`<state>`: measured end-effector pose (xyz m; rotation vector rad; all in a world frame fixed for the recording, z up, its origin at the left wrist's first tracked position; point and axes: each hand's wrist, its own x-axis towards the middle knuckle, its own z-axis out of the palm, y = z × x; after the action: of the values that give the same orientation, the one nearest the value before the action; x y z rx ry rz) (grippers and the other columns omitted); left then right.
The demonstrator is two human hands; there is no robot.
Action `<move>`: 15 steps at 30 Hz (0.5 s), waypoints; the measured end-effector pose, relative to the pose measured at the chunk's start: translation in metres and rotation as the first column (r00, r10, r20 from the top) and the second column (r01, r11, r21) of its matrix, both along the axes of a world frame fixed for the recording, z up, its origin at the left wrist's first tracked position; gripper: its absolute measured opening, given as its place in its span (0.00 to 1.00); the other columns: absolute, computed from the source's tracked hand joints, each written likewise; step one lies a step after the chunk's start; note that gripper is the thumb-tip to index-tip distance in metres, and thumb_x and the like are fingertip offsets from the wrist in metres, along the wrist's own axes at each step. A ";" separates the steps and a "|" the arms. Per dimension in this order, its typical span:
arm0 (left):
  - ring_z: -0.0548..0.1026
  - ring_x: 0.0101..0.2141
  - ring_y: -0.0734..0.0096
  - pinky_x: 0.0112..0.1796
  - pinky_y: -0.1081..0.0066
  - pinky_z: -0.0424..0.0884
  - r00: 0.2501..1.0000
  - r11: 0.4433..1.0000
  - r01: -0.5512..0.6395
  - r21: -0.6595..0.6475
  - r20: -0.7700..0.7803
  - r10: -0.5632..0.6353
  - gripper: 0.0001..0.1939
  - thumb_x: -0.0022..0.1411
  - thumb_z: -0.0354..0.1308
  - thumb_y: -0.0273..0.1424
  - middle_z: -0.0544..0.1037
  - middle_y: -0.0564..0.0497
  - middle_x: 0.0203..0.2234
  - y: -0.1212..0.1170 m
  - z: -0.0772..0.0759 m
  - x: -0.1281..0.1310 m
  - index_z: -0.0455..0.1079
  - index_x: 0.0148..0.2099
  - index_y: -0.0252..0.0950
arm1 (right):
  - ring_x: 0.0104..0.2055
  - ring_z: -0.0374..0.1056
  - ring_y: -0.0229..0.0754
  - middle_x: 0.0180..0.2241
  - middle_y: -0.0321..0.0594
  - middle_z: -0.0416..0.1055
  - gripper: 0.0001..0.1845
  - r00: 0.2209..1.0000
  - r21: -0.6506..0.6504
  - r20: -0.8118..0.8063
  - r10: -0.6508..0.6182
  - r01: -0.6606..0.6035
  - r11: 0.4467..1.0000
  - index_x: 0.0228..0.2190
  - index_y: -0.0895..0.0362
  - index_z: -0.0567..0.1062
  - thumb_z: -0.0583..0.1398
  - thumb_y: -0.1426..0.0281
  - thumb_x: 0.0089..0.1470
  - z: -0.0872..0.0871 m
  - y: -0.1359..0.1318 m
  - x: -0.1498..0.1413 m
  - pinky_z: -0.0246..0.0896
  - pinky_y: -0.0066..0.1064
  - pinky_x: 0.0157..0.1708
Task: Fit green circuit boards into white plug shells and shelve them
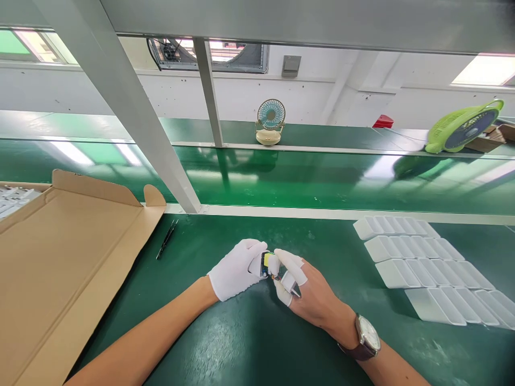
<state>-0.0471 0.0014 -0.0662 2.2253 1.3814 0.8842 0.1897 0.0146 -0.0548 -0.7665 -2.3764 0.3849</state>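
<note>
My left hand (237, 269), in a white glove, is closed around a small white housing (256, 265). At the housing's open end, a circuit part with a yellow block (267, 260) and dark and blue components shows between my hands. My right hand (303, 281) wears white finger cots, and its thumb and fingers pinch the other side of this small electronic assembly. A white piece with a dark tip (290, 283) sits under the right fingers; its exact kind is partly hidden. Black tweezers (166, 239) lie on the green table, left of my hands.
A large cardboard box (76, 241) with its flap spread covers the left side, with white parts (16, 199) inside. Rows of white compartmented trays (434, 268) stand at right. A slanted white post (140, 118) rises behind. Beyond are a small fan (270, 120) and a green fan (462, 128).
</note>
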 end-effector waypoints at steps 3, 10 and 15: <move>0.73 0.50 0.57 0.47 0.60 0.74 1.000 1.000 0.006 -0.007 -0.002 -0.006 0.24 0.58 0.65 0.29 0.74 0.45 0.46 0.000 -0.002 -0.001 0.66 0.56 0.42 | 0.49 0.73 0.52 0.53 0.49 0.73 0.39 1.000 -0.014 0.007 0.001 -0.001 1.000 0.69 0.52 0.51 0.59 0.72 0.62 -0.003 -0.001 0.000 0.75 0.47 0.49; 0.74 0.48 0.57 0.46 0.60 0.75 1.000 1.000 0.007 -0.017 0.026 -0.006 0.22 0.58 0.65 0.31 0.76 0.44 0.44 0.001 0.004 0.001 0.68 0.55 0.42 | 0.49 0.74 0.52 0.52 0.49 0.75 0.38 1.000 -0.023 0.009 0.008 -0.008 1.000 0.70 0.51 0.50 0.58 0.70 0.64 -0.009 0.000 0.000 0.74 0.48 0.50; 0.75 0.34 0.67 0.39 0.65 0.74 0.990 0.987 0.125 -0.097 0.074 -0.118 0.10 0.61 0.58 0.28 0.76 0.50 0.33 0.003 0.013 0.005 0.71 0.46 0.43 | 0.44 0.75 0.50 0.47 0.46 0.77 0.36 1.000 -0.051 0.000 0.011 -0.011 0.999 0.68 0.51 0.54 0.59 0.70 0.63 -0.006 0.002 -0.006 0.75 0.46 0.48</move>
<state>-0.0418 0.0045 -0.0535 2.1574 1.2184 0.8212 0.1841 0.0169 -0.0604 -0.7768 -2.3801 0.4517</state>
